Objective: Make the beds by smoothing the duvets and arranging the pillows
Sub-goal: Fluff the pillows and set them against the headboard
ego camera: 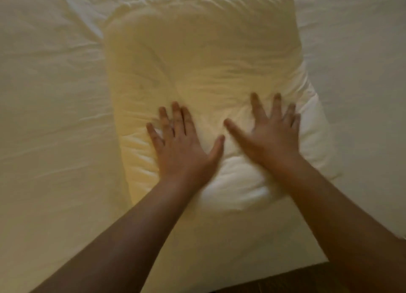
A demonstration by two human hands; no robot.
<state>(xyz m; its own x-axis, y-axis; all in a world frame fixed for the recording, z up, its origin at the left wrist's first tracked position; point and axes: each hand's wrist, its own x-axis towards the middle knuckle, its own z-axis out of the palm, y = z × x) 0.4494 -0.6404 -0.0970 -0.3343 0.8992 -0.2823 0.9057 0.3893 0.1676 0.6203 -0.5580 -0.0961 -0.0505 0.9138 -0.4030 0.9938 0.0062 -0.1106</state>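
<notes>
A cream-white pillow (pixel 202 57) lies lengthwise on the bed, running away from me in the middle of the view. My left hand (pixel 182 143) presses flat on its near half with fingers spread and straight. My right hand (pixel 270 134) presses flat beside it, fingers also spread, slightly blurred. The pillow's cover is creased around both palms. My forearms hide the pillow's near end.
A wrinkled cream duvet or sheet (pixel 50 117) covers the bed on both sides of the pillow. The bed's near edge (pixel 263 277) runs along the bottom, with dark wooden floor (pixel 296 286) below it.
</notes>
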